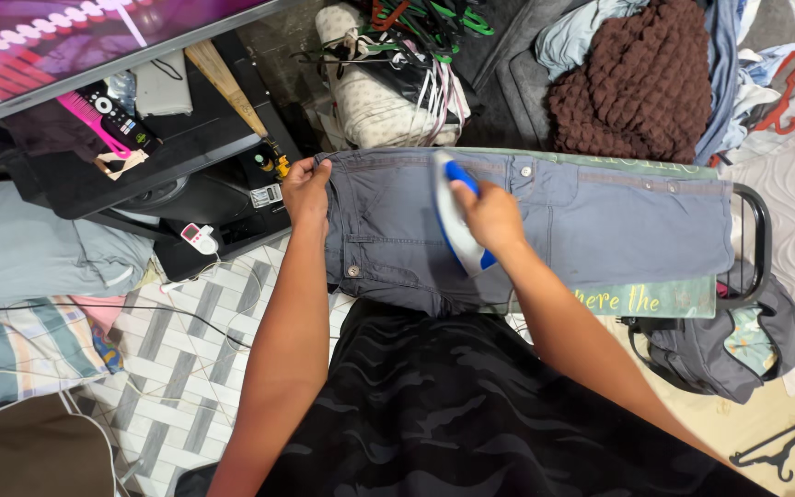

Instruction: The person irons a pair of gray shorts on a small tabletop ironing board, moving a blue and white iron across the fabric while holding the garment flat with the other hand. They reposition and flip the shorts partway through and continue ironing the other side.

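Grey-blue trousers (600, 221) lie flat across a green-covered ironing board (655, 299). My left hand (305, 189) pinches the waistband at the board's left end. My right hand (489, 216) grips the blue handle of a white and blue iron (453, 221), which rests on the trousers near the fly. My black patterned shirt fills the lower middle of the view.
A brown knitted blanket (641, 78) and a clothes pile lie beyond the board. Hangers (416, 28) sit on a bundle at top centre. A black low table (186, 175) with remotes and a pink comb stands left. A grey bag (720, 354) and black hanger (775, 451) are right.
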